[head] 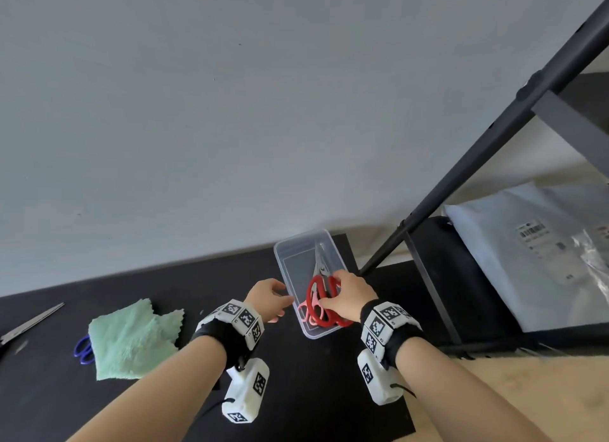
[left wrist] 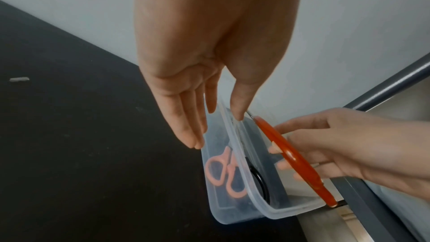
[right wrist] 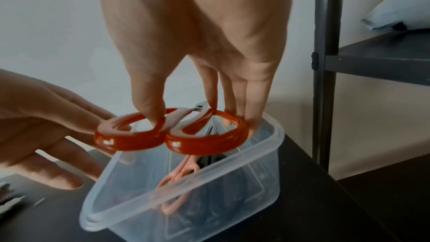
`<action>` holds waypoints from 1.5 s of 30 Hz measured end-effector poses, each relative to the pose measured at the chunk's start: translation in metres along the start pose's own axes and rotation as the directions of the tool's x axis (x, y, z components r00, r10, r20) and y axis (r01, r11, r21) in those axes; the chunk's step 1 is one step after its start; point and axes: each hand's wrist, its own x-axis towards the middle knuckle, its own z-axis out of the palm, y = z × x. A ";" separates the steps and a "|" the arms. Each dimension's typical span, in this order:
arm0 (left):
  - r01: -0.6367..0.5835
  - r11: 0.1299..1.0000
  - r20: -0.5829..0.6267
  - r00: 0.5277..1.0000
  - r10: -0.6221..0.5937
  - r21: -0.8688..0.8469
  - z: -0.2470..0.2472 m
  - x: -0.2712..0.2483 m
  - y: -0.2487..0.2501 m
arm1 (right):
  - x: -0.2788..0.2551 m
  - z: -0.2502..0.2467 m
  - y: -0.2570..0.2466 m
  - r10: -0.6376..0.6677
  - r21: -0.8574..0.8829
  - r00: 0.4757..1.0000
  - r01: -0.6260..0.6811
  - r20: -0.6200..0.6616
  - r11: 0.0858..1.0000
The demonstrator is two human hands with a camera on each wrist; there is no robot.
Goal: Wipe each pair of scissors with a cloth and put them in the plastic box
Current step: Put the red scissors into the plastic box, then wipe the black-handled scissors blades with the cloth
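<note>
A clear plastic box (head: 286, 278) (left wrist: 244, 172) (right wrist: 209, 178) stands on the black mat by the wall. My right hand (head: 346, 296) (right wrist: 193, 120) pinches the handle loops of the red scissors (head: 324, 305) (right wrist: 172, 135) (left wrist: 295, 159), held at the box's rim with the blades pointing into it. Pink scissors (head: 308, 313) (left wrist: 216, 170) (right wrist: 177, 178) lie on the box's floor beside a dark loop. My left hand (head: 270, 296) (left wrist: 217, 130) rests straight fingers against the box's left wall. A green cloth (head: 131, 336) lies to the left.
Blue scissor handles (head: 84, 347) stick out from under the cloth, and a long steel pair (head: 29, 323) lies at the far left. A dark metal shelf frame (head: 461, 194) stands close on the right, with a pale plastic bag (head: 527, 250) on its shelf.
</note>
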 end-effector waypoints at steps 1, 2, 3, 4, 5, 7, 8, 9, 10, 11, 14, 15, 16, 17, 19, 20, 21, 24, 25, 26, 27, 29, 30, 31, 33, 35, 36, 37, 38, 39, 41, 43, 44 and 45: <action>0.008 1.000 0.000 1.000 -0.008 0.001 0.002 0.001 0.001 | 0.003 0.001 0.000 0.001 -0.009 1.000 -0.001 -0.001 1.000; 0.018 1.000 0.004 1.000 -0.018 -0.003 0.004 0.003 0.001 | 0.006 0.002 0.000 0.000 -0.019 1.000 0.000 -0.004 1.000; 0.026 1.000 0.006 1.000 -0.026 -0.007 0.006 0.004 0.002 | 0.009 0.003 0.000 -0.001 -0.032 1.000 0.001 -0.010 0.999; 0.033 0.999 0.008 0.999 -0.033 -0.011 0.008 0.005 0.002 | 0.012 0.004 0.000 -0.004 -0.053 1.000 0.003 -0.017 0.999; 0.039 0.999 0.010 0.999 -0.039 -0.015 0.009 0.005 0.002 | 0.013 0.006 0.000 -0.005 -0.083 1.000 0.003 -0.026 0.997; 0.046 0.999 0.011 0.999 -0.046 -0.025 0.009 0.007 0.001 | 0.016 0.009 -0.001 -0.013 -0.158 0.999 0.006 -0.039 0.987; 0.047 0.999 0.010 0.999 -0.046 -0.028 0.009 0.007 0.001 | 0.016 0.010 -0.001 -0.015 -0.190 0.999 0.007 -0.043 0.982; 0.046 0.998 0.007 0.999 -0.046 -0.031 0.008 0.007 0.000 | 0.017 0.012 -0.002 -0.016 -0.211 0.999 0.005 -0.050 0.977; 0.044 0.998 0.004 0.999 -0.044 -0.034 0.008 0.007 0.000 | 0.018 0.013 -0.002 -0.015 -0.219 0.998 0.002 -0.058 0.976; 0.041 0.999 0.002 0.999 -0.041 -0.034 0.008 0.007 -0.001 | 0.019 0.015 -0.002 -0.011 -0.215 0.997 -0.004 -0.070 0.977; 0.034 0.999 0.011 0.999 -0.034 -0.032 0.006 0.005 -0.004 | 0.020 0.018 0.000 -0.005 -0.199 0.995 -0.016 -0.104 0.980; 0.032 0.999 0.018 0.999 -0.031 -0.030 0.005 0.004 -0.005 | 0.020 0.019 0.000 -0.006 -0.198 0.994 -0.016 -0.107 0.980; 0.028 0.999 0.022 0.999 -0.027 -0.028 0.003 0.003 -0.007 | 0.020 0.019 0.001 -0.006 -0.196 0.994 -0.016 -0.111 0.980; 0.024 0.999 0.024 0.999 -0.023 -0.026 0.002 0.002 -0.008 | 0.020 0.018 0.001 -0.003 -0.193 0.993 -0.019 -0.114 0.981; 0.013 1.000 0.021 1.000 -0.012 -0.023 -0.004 0.000 -0.012 | 0.017 0.015 0.000 0.004 -0.195 0.993 -0.028 -0.122 0.980; 0.009 1.000 0.016 1.000 -0.008 -0.023 -0.006 -0.001 -0.013 | 0.016 0.013 -0.001 0.006 -0.198 0.992 -0.032 -0.129 0.980; 0.003 1.000 0.011 1.000 -0.003 -0.020 -0.009 -0.002 -0.015 | 0.014 0.010 -0.004 0.004 -0.201 0.990 -0.033 -0.139 0.979; -0.027 1.000 -0.006 1.000 0.027 0.011 -0.018 -0.007 -0.020 | 0.007 0.004 -0.012 -0.015 -0.229 0.991 -0.017 -0.135 0.973; -0.045 0.998 -0.015 0.999 0.046 0.035 -0.022 -0.010 -0.022 | 0.004 0.002 -0.017 -0.026 -0.245 0.992 -0.006 -0.127 0.969; -0.063 0.996 -0.025 0.998 0.064 0.065 -0.027 -0.012 -0.025 | 0.000 0.001 -0.023 -0.035 -0.262 0.993 0.003 -0.116 0.965; -0.080 0.992 -0.037 0.996 0.084 0.098 -0.033 -0.015 -0.028 | -0.005 0.001 -0.029 -0.043 -0.274 0.994 0.014 -0.103 0.962; -0.101 0.983 -0.065 0.992 0.112 0.152 -0.046 -0.023 -0.036 | -0.013 0.003 -0.044 -0.057 -0.284 0.995 0.031 -0.083 0.958; -0.107 0.980 -0.081 0.989 0.122 0.168 -0.053 -0.028 -0.040 | -0.017 0.006 -0.053 -0.059 -0.287 0.995 0.034 -0.077 0.957; -0.113 0.977 -0.094 0.987 0.132 0.182 -0.061 -0.032 -0.045 | -0.021 0.009 -0.062 -0.064 -0.289 0.995 0.040 -0.072 0.956; -0.121 0.972 -0.115 0.983 0.146 0.203 -0.078 -0.041 -0.058 | -0.028 0.020 -0.082 -0.066 -0.281 0.996 0.046 -0.060 0.959; -0.127 0.970 -0.141 0.977 0.158 0.208 -0.097 -0.050 -0.074 | -0.034 0.033 -0.105 -0.085 -0.281 0.995 0.067 -0.051 0.957; -0.124 0.970 -0.156 0.975 0.158 0.209 -0.107 -0.055 -0.082 | -0.037 0.040 -0.116 -0.094 -0.286 0.994 0.076 -0.048 0.955; -0.120 0.971 -0.169 0.973 0.157 0.209 -0.118 -0.060 -0.091 | -0.039 0.049 -0.128 -0.108 -0.288 0.993 0.091 -0.043 0.953; -0.114 0.972 -0.176 0.973 0.152 0.207 -0.129 -0.065 -0.099 | -0.042 0.057 -0.140 -0.116 -0.285 0.993 0.102 -0.034 0.953; -0.112 0.973 -0.181 0.972 0.150 0.204 -0.140 -0.070 -0.109 | -0.044 0.066 -0.152 -0.131 -0.283 0.991 0.118 -0.027 0.952; -0.100 0.977 -0.200 0.970 0.138 0.189 -0.164 -0.082 -0.129 | -0.048 0.084 -0.178 -0.155 -0.294 0.988 0.144 -0.013 0.945; -0.075 0.983 -0.237 0.965 0.114 0.168 -0.188 -0.092 -0.151 | -0.052 0.103 -0.206 -0.174 -0.298 0.985 0.166 -0.002 0.940; -0.061 0.985 -0.255 0.962 0.101 0.159 -0.200 -0.097 -0.162 | -0.054 0.112 -0.219 -0.182 -0.296 0.983 0.176 0.005 0.939; -0.052 0.988 -0.271 0.958 0.091 0.148 -0.211 -0.102 -0.173 | -0.056 0.122 -0.232 -0.197 -0.299 0.980 0.191 0.011 0.935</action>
